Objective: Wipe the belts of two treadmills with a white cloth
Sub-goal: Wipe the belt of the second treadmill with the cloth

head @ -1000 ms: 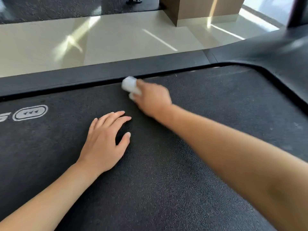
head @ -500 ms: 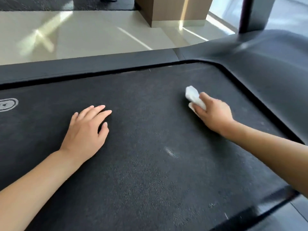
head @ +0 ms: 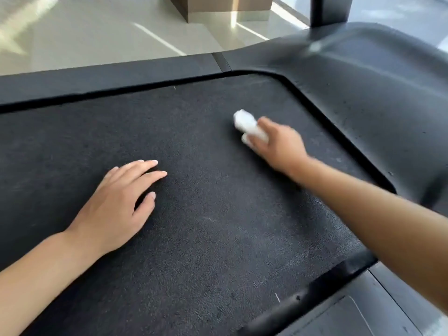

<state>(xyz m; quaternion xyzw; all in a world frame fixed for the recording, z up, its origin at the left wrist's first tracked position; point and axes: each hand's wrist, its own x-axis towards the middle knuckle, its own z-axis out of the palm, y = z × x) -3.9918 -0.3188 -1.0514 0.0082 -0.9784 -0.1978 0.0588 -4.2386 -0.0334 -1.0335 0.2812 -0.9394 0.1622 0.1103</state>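
Both hands are down on the black, fine-grained treadmill belt [head: 194,226]. Gripping a small wadded white cloth [head: 249,126], the right hand [head: 278,146] has its fingers curled round the wad and presses it to the belt; one end pokes out past the knuckles, near the belt's far right corner and clear of the edge. Resting flat on the belt near its middle, the left hand [head: 116,207] has its fingers straight and slightly spread, holds nothing, and lies well apart from the cloth, seemingly as a brace.

As for progress, my judgement is that wiping of this belt is under way and unfinished: faint pale streaks and specks show on the rubber between and below the hands. No second treadmill is in view, so that belt's state cannot be told.

That belt looks matte and pebbled, likely grippy enough to drag at soft fabric. Around it runs a smooth, dark grey plastic side rail [head: 121,76], which swells on the right into a rounded, dust-flecked motor cover [head: 375,98]. Beyond lies a glossy pale tiled floor [head: 97,32] with bright reflections.
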